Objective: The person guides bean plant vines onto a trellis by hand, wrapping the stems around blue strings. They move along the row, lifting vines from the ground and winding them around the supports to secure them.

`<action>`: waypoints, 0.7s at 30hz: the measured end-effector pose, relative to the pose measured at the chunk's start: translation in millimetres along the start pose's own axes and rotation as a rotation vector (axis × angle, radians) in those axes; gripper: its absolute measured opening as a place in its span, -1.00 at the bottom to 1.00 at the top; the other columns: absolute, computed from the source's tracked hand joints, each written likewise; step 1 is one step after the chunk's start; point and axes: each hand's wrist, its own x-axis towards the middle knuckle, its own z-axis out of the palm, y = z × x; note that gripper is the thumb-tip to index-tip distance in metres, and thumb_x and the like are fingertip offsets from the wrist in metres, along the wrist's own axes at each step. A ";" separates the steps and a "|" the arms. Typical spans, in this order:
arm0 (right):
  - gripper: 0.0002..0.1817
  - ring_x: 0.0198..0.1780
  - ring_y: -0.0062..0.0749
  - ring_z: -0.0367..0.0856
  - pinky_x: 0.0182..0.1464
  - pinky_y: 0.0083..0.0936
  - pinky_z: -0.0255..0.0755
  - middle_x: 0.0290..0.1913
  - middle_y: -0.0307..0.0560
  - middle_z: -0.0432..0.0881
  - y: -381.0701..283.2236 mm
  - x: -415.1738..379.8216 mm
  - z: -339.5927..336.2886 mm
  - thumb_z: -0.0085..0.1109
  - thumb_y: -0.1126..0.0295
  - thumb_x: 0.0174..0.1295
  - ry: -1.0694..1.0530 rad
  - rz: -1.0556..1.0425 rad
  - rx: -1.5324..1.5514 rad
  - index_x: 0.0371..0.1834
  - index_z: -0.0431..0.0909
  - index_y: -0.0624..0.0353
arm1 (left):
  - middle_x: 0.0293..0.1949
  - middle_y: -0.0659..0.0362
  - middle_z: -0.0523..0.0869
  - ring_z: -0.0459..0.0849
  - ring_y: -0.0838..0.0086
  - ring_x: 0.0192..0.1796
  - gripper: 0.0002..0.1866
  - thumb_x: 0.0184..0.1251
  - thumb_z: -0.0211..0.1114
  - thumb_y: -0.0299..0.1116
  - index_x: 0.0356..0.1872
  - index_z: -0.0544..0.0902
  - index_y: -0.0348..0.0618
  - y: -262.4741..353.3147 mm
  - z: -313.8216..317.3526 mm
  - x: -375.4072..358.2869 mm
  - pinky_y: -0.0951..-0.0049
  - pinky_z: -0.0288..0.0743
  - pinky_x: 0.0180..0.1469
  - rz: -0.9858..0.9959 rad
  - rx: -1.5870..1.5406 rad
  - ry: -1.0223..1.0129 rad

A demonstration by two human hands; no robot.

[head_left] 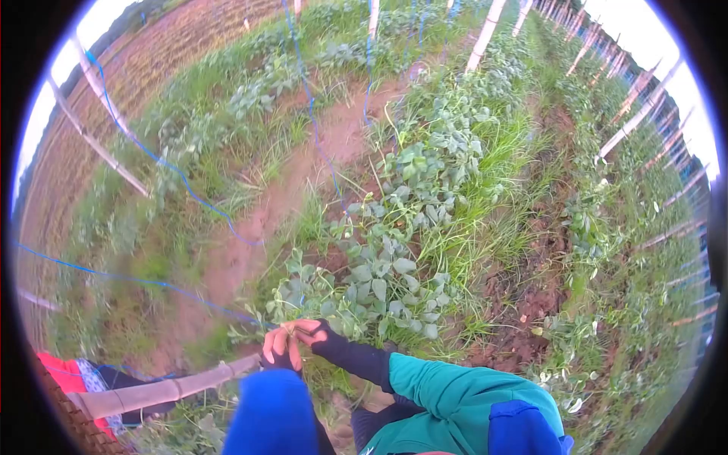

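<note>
My left hand, in a black fingerless glove, is at the upper end of a bamboo pole. My right hand, in a black arm cover below a green sleeve, meets it there, fingertips close together. A blue string runs in from the left and ends at my fingers, which are closed around it. Any knot or loop between the fingers is too small to make out. Just beyond my hands grow leafy bean-like plants.
Several slanted poles stand along the rows, with more at the right. Another blue string hangs slack at the left. Grass and bare soil lie between plants. Red clothing shows at lower left, beside the pole.
</note>
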 end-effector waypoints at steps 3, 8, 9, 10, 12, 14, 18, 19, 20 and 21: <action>-0.70 -0.22 -0.50 0.48 -0.17 -0.65 0.32 -0.27 -0.10 0.53 -1.7 8.2 4.8 -0.07 0.45 0.11 0.124 -0.048 0.050 -0.06 0.37 0.23 | -0.37 0.06 0.50 0.50 0.33 -0.38 -0.78 -0.02 0.14 -0.58 -0.27 0.47 -0.20 29.2 -11.4 20.2 0.48 0.36 -0.35 -0.003 0.078 0.027; -0.72 -0.28 -0.45 0.50 -0.21 -0.58 0.34 -0.34 -0.06 0.53 -27.2 18.2 5.3 -0.05 0.40 0.09 0.159 0.293 -0.023 -0.13 0.40 0.24 | -0.47 0.16 0.50 0.41 0.52 -0.59 -0.66 0.14 0.01 -0.14 -0.26 0.46 -0.24 -49.0 -10.3 -15.2 0.58 0.26 -0.58 -0.756 -0.272 0.190; -0.73 -0.30 -0.42 0.51 -0.23 -0.55 0.34 -0.36 -0.03 0.53 -28.2 19.5 6.4 -0.04 0.39 0.08 0.122 0.298 -0.144 -0.15 0.41 0.24 | -0.53 0.15 0.50 0.37 0.56 -0.70 -0.55 0.14 -0.02 0.02 -0.24 0.46 -0.22 -58.8 -7.4 -16.1 0.60 0.20 -0.70 -0.992 -0.316 0.019; -0.73 -0.33 -0.29 0.49 -0.28 -0.48 0.34 -0.37 0.03 0.51 -25.1 17.4 7.6 -0.06 0.44 0.02 0.141 -0.014 -0.188 -0.17 0.43 0.21 | -0.54 0.14 0.52 0.29 0.56 -0.79 -0.40 0.06 -0.06 0.20 -0.22 0.45 -0.21 -67.3 1.2 -18.0 0.60 0.13 -0.78 -1.032 -0.450 -0.031; -0.72 -0.33 -0.24 0.48 -0.28 -0.45 0.34 -0.36 0.03 0.50 -23.4 20.6 3.2 -0.08 0.47 -0.01 0.034 -0.107 -0.266 -0.17 0.43 0.19 | -0.45 0.21 0.51 0.42 0.60 -0.56 -0.60 0.19 -0.08 -0.06 -0.26 0.47 -0.22 -38.5 -7.0 1.4 0.65 0.25 -0.59 -1.026 -0.584 -0.175; -0.67 -0.32 -0.18 0.45 -0.28 -0.41 0.32 -0.36 0.02 0.48 -32.0 21.6 7.1 -0.12 0.51 -0.09 -0.093 -0.137 -0.419 -0.18 0.45 0.14 | -0.45 0.22 0.50 0.43 0.60 -0.52 -0.65 0.18 -0.05 -0.11 -0.31 0.49 -0.21 -32.8 -9.1 6.4 0.62 0.28 -0.54 -0.893 -0.664 -0.241; -0.65 -0.26 -0.16 0.45 -0.23 -0.42 0.33 -0.31 0.05 0.48 -59.2 14.6 8.7 -0.11 0.51 -0.08 -0.130 -0.237 -0.227 -0.14 0.43 0.16 | -0.44 0.16 0.49 0.46 0.47 -0.45 -0.82 0.08 0.08 -0.33 -0.46 0.51 -0.26 -54.8 -11.7 -4.8 0.48 0.32 -0.39 -0.657 -0.419 0.099; -0.63 -0.24 -0.16 0.45 -0.20 -0.42 0.33 -0.29 0.06 0.48 -56.9 14.4 13.8 -0.10 0.51 -0.08 -0.101 -0.222 -0.316 -0.11 0.40 0.18 | -0.44 0.13 0.49 0.47 0.41 -0.45 -0.87 0.04 0.11 -0.40 -0.48 0.50 -0.27 -66.1 -14.6 -9.0 0.43 0.32 -0.38 -0.436 -0.163 0.099; -0.61 -0.22 -0.17 0.45 -0.18 -0.42 0.33 -0.26 0.07 0.48 -53.8 14.0 18.5 -0.09 0.50 -0.08 -0.073 -0.204 -0.402 -0.08 0.37 0.19 | -0.46 0.07 0.48 0.48 0.33 -0.45 -0.86 0.00 0.13 -0.40 -0.46 0.49 -0.27 -52.1 -22.6 -6.5 0.40 0.33 -0.43 -0.342 -0.079 0.127; -0.61 -0.22 -0.17 0.45 -0.18 -0.42 0.33 -0.26 0.07 0.48 -51.4 13.3 22.0 -0.09 0.50 -0.08 -0.062 -0.203 -0.397 -0.08 0.37 0.19 | -0.46 0.07 0.48 0.48 0.33 -0.45 -0.86 0.00 0.13 -0.40 -0.46 0.49 -0.27 -32.8 -29.7 -0.6 0.40 0.33 -0.43 -0.337 -0.076 0.116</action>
